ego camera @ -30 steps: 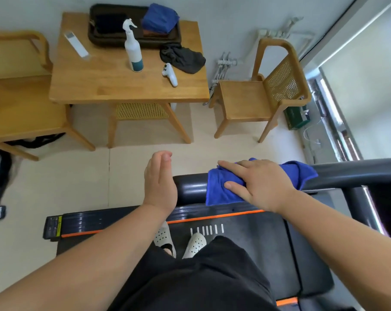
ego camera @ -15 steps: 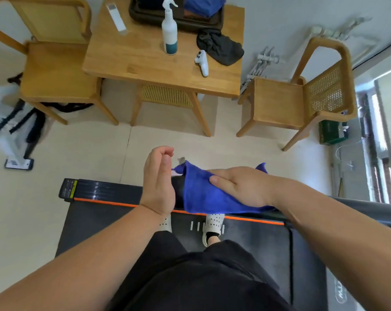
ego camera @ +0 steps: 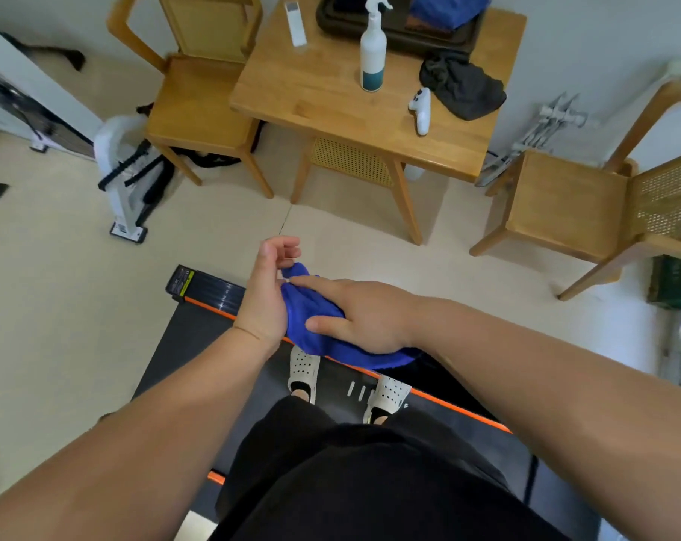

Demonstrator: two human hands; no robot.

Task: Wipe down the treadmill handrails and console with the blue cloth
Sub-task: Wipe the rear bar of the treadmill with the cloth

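Observation:
The blue cloth (ego camera: pixel 318 337) is draped over the end of the treadmill handrail, which is hidden under it. My right hand (ego camera: pixel 364 316) lies on top of the cloth, fingers spread and thumb wrapped around its near side, pressing it down. My left hand (ego camera: pixel 266 294) stands edge-up against the cloth's left end, fingers loosely curled and apart, with the cloth's tip poking out beside the thumb. Below lies the black treadmill deck (ego camera: pixel 192 345) with its orange stripe, and my white shoes stand on it.
Ahead stands a wooden table (ego camera: pixel 323 99) with a spray bottle (ego camera: pixel 372 52), a white controller (ego camera: pixel 422 111), a dark rag (ego camera: pixel 464 87) and a tray holding another blue cloth (ego camera: pixel 448 9). Wooden chairs stand at left (ego camera: pixel 198 107) and right (ego camera: pixel 565 205).
My right hand has slid the blue cloth leftwards along the handrail until it meets my left hand. The left hand's fingers have curled. The view has swung left.

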